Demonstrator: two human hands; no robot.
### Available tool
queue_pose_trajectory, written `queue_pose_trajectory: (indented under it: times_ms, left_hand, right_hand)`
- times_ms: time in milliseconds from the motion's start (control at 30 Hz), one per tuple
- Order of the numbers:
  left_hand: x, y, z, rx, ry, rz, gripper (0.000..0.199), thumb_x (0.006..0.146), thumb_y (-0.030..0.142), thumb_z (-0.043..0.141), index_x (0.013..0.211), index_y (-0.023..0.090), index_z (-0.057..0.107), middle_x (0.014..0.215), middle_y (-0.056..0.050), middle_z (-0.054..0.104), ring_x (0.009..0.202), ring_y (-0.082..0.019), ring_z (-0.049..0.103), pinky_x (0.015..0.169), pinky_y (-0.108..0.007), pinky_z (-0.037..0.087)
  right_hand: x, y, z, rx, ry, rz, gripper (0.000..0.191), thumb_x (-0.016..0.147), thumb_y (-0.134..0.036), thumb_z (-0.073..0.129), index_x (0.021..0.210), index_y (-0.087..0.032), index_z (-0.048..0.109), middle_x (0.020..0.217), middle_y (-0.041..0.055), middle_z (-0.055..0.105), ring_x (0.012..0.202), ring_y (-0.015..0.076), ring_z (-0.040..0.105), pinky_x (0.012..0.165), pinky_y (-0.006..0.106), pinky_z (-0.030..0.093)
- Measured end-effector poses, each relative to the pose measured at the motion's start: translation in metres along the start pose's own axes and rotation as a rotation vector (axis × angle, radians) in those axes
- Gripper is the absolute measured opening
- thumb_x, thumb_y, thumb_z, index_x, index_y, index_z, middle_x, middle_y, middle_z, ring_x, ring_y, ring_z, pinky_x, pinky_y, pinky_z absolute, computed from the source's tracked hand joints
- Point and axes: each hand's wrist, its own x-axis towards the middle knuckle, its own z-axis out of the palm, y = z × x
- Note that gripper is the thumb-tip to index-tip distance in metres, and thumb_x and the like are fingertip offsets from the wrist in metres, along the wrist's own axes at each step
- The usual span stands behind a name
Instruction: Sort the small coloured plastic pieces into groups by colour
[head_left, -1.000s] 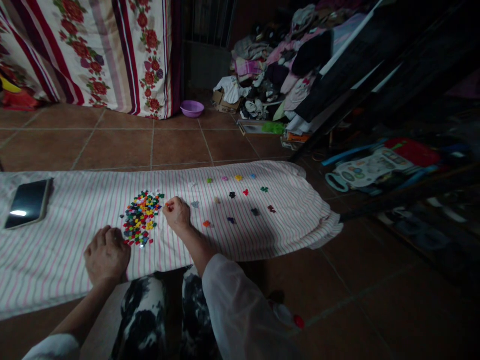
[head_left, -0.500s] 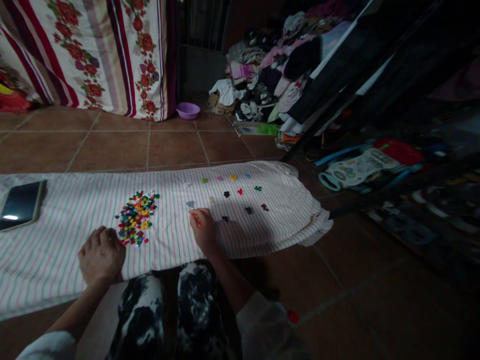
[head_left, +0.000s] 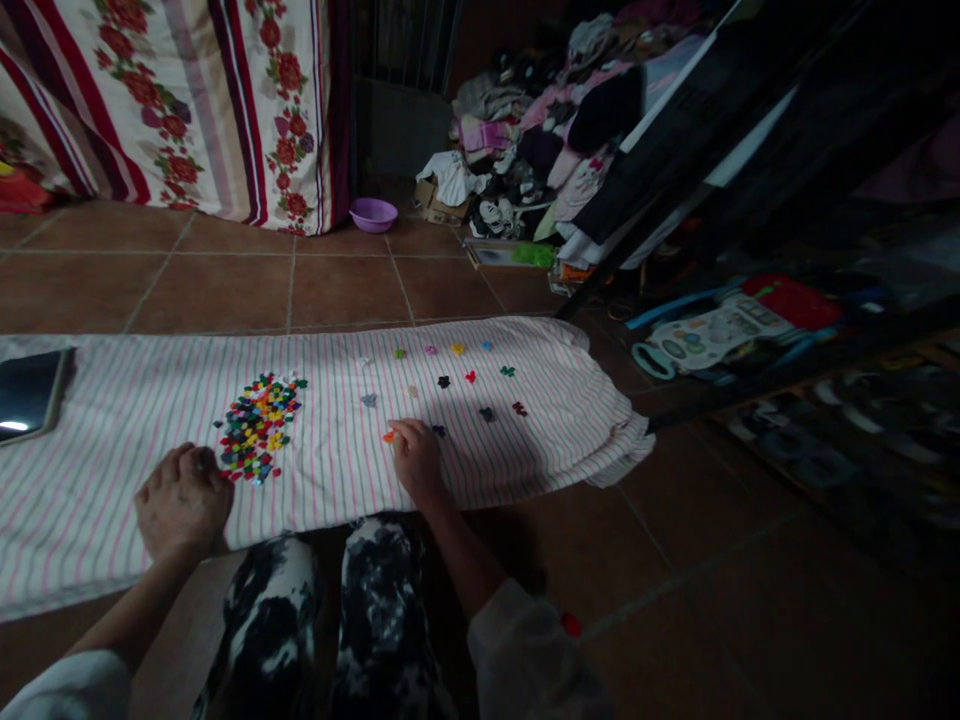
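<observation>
My left hand rests on a striped cloth, its fingers loosely bent and a little apart, beside a pile of small multicoloured plastic pieces. A dark spot shows by its fingertips; I cannot make out what it is. Farther right, my right hand is low over the cloth, fingertips pinched at small orange pieces. Around it lie little single-colour groups: grey, beige, black, red and dark blue, which my right hand partly covers.
A phone lies at the cloth's left end. More small groups, among them yellow and green, sit toward the far right. Beyond are a purple basin, a heap of clothes and a toy panel on the right.
The orange pieces, earlier mostly inside my right hand, now show at its fingertips against the cloth. The whole view has shifted slightly; my left hand stays beside the pile.
</observation>
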Motion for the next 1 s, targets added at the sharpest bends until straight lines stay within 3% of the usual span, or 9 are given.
queue_pose_trajectory:
  times_ms: [433,833,1000]
  left_hand:
    - [-0.0002,-0.0041,0.0065,0.040,0.062,0.033,0.038,0.086,0.031,0.037,0.114,0.013,0.057,0.132,-0.014,0.057,0.120,-0.032,0.053,0.101,-0.049,0.041]
    - [0.0005,-0.0012,0.0026,0.030,0.011,-0.006,0.034,0.087,0.027,0.042,0.114,0.013,0.058,0.134,-0.014,0.056,0.123,-0.033,0.052,0.102,-0.052,0.040]
    - [0.0018,-0.0036,0.0036,0.012,0.012,-0.004,0.035,0.087,0.026,0.044,0.116,0.014,0.058,0.133,-0.014,0.056,0.124,-0.031,0.051,0.103,-0.052,0.040]
  right_hand:
    - [-0.0086,-0.0059,0.0075,-0.033,0.032,-0.110,0.025,0.091,-0.016,0.049,0.101,-0.021,0.071,0.103,0.0057,0.068,0.098,0.0190,0.057,0.091,0.032,0.045]
    - [-0.0086,-0.0069,0.0063,-0.043,-0.003,-0.116,0.024,0.095,-0.023,0.048,0.108,-0.023,0.069,0.110,0.0034,0.068,0.102,0.0186,0.054,0.094,0.033,0.042]
    - [-0.0083,-0.0036,0.0070,-0.031,-0.037,-0.152,0.022,0.091,-0.032,0.061,0.108,-0.023,0.069,0.111,0.0037,0.068,0.104,0.0192,0.054,0.095,0.033,0.042]
